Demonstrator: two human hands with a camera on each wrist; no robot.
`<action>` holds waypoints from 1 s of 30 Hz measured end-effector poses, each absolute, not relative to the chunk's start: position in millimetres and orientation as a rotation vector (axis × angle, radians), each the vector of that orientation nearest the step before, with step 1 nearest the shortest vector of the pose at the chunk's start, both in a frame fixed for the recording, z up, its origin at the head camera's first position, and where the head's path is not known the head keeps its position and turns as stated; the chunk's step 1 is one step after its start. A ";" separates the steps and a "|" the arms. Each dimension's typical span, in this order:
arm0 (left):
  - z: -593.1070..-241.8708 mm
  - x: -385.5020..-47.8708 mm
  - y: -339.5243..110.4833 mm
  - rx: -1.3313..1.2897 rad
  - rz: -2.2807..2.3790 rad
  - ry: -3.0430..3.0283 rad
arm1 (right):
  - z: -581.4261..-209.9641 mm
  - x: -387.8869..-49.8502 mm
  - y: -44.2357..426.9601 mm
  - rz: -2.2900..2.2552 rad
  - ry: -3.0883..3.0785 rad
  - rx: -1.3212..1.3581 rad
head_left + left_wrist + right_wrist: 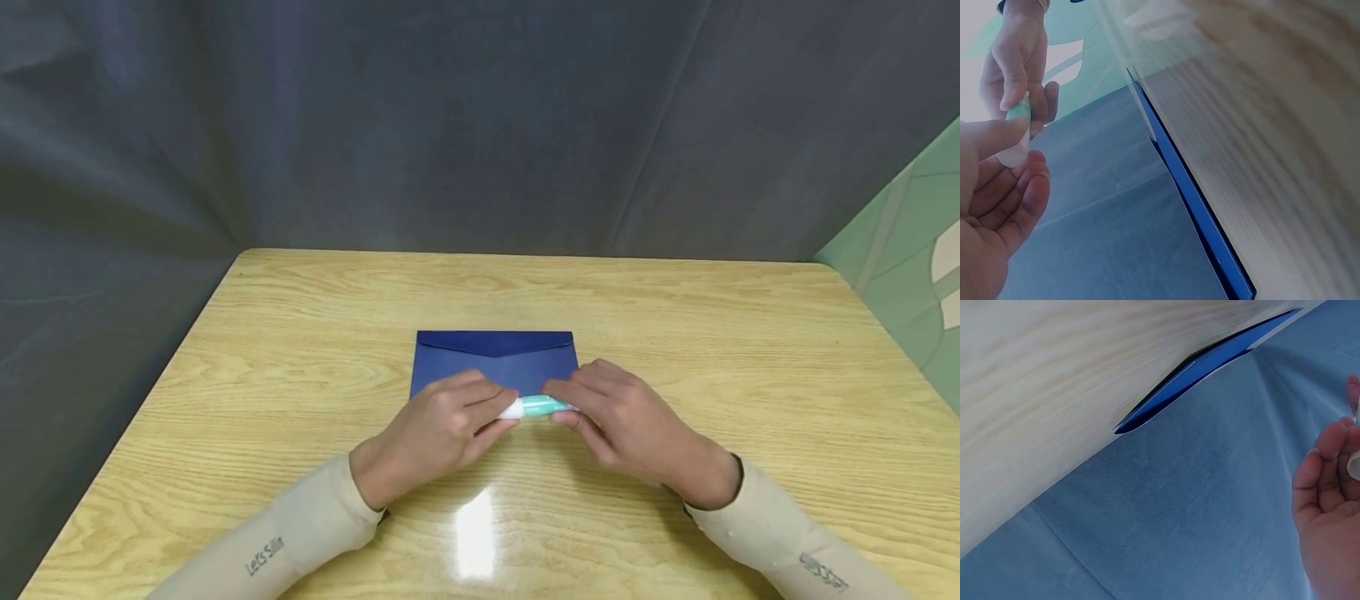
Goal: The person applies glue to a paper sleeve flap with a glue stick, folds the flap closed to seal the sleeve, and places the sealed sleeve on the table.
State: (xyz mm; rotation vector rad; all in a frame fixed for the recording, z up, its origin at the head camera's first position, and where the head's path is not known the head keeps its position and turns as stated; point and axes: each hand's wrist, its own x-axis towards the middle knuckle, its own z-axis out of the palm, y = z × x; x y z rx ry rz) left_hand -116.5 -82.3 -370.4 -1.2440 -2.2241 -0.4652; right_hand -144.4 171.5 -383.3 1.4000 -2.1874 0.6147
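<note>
A glue stick [537,406] with a white cap and a teal body lies level between both hands, over the near edge of a blue envelope [491,367]. My left hand [448,421] pinches the white end between thumb and fingers. From the other side my right hand [628,421] grips the teal end. In the left wrist view the glue stick [1017,134] shows raised off the table, with the cap between thumb and fingers. Only a round white end [1354,465] of it appears in the right wrist view. The envelope's pointed flap is at its far side.
The wood-grain table [315,333] reaches back to a dark grey curtain [450,125], which also hangs along the left side. A green patterned surface [900,242] borders the right side. A bright reflection shows on the tabletop between the forearms.
</note>
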 end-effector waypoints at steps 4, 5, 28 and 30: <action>-368.9 -116.8 -81.7 -1.247 -0.467 -2.231 | -382.7 -144.1 170.8 0.599 -2.187 1.404; -368.6 -116.8 -81.8 -1.246 -0.468 -2.235 | -382.6 -144.0 170.5 0.592 -2.185 1.403; -366.8 -119.7 -86.0 -1.107 -0.387 -2.407 | -384.5 -142.0 168.1 0.418 -2.272 1.354; -367.3 -120.3 -86.9 -1.069 -0.388 -2.440 | -383.7 -141.6 167.9 0.398 -2.289 1.351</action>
